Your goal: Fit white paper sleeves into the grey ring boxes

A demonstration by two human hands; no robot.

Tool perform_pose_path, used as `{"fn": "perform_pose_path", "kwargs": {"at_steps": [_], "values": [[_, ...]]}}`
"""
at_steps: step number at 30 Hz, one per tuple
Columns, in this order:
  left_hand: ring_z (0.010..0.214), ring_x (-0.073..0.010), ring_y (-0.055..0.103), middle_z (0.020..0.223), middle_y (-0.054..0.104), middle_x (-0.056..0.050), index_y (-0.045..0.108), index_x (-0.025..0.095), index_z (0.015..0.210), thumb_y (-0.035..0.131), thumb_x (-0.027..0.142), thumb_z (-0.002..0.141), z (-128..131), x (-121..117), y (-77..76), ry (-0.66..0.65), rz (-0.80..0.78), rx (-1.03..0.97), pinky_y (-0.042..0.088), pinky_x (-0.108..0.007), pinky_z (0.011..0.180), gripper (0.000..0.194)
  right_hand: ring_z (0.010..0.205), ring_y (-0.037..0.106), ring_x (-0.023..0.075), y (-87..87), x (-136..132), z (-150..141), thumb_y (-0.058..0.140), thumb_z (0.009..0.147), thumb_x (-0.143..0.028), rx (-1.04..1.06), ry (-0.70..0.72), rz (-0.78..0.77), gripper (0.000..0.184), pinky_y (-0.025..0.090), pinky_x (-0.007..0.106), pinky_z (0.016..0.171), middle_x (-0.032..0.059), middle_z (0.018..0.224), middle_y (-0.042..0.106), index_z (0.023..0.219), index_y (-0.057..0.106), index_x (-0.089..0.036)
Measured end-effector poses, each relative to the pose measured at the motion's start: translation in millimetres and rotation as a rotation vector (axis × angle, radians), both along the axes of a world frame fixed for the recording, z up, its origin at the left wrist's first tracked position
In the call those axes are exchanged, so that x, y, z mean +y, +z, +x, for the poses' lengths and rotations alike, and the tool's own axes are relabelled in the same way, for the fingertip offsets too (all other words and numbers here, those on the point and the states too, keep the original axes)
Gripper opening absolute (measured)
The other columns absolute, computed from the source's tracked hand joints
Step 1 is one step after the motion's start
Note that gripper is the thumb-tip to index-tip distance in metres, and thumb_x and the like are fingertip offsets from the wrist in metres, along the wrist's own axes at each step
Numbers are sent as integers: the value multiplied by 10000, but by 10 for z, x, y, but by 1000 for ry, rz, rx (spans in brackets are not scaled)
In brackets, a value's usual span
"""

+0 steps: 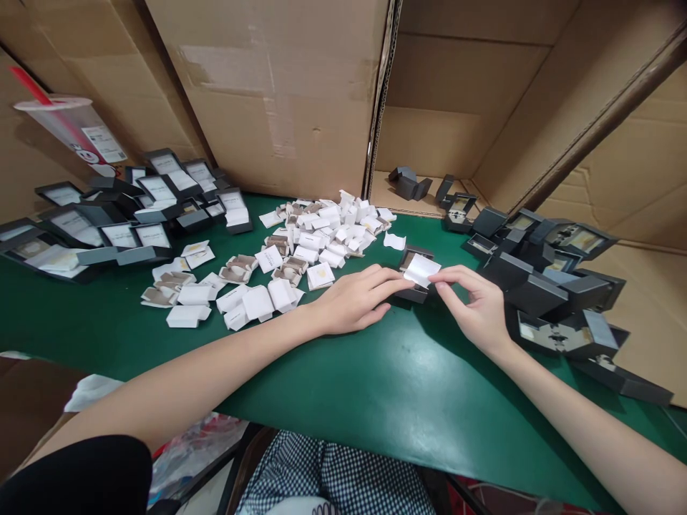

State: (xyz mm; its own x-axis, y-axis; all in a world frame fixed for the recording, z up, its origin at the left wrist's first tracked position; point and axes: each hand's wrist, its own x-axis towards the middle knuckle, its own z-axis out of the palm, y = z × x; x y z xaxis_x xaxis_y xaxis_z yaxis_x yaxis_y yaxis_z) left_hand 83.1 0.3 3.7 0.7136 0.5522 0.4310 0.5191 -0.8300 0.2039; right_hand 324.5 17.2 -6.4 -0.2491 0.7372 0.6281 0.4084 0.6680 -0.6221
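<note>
A small black hinged jewellery box [412,292] stands on the green table in front of me. My left hand [359,297] lies beside it with fingers stretched out, the fingertips at the box's left edge and the thumb apart. Over the box, my right hand [472,304] pinches the right corner of a white card insert [421,270] between thumb and fingertips. The insert covers much of the box's inside. Just behind it lies a loose white piece [394,242]. To the left is a heap of white folded card inserts [322,232].
Open black boxes with white linings [155,193] are piled at the left. More black boxes [552,279] crowd the right. A large cardboard carton [440,136] opens at the back, with a few boxes inside. A cup with a red straw [69,121] stands far left.
</note>
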Motion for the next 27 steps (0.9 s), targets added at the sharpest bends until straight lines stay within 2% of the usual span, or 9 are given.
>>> {"fn": "perform_pose_path", "kwargs": {"at_steps": [7,12,16,20,27], "values": [[1091,-221,543,1252,555,-114,598,183,1147,424,157,937,-20,4,-7,-23,38,32,535,-322,805,274,772,620,189,24,-13,-26,557,859,-85,-187,124,174,169,510,350,703,57,826,683,887,680,-197],[1019,-212,552,1130,585,-113,613,176,1140,438,153,932,-13,0,3,-15,57,36,529,-296,736,273,789,614,188,11,-9,-30,549,863,-60,-224,158,245,193,515,350,704,77,868,684,941,678,-182],[1006,-207,557,1116,601,-107,610,177,1142,442,155,935,-9,3,5,-25,60,29,532,-299,749,268,820,607,204,-27,3,-20,562,862,-75,-313,127,310,190,517,371,713,97,941,685,974,676,-176],[1060,-213,551,1182,614,-109,605,175,1152,452,151,932,-11,12,-6,-45,56,17,545,-322,812,269,883,603,233,-52,11,-9,550,878,-105,-404,105,331,224,525,406,742,115,1034,673,1051,662,-192],[1063,-226,547,1211,648,-107,606,164,1195,421,171,951,-2,29,-36,-61,53,-3,549,-376,860,306,983,628,253,-85,34,9,387,934,-83,-421,168,296,394,531,440,781,133,1163,654,1228,609,-224]]}}
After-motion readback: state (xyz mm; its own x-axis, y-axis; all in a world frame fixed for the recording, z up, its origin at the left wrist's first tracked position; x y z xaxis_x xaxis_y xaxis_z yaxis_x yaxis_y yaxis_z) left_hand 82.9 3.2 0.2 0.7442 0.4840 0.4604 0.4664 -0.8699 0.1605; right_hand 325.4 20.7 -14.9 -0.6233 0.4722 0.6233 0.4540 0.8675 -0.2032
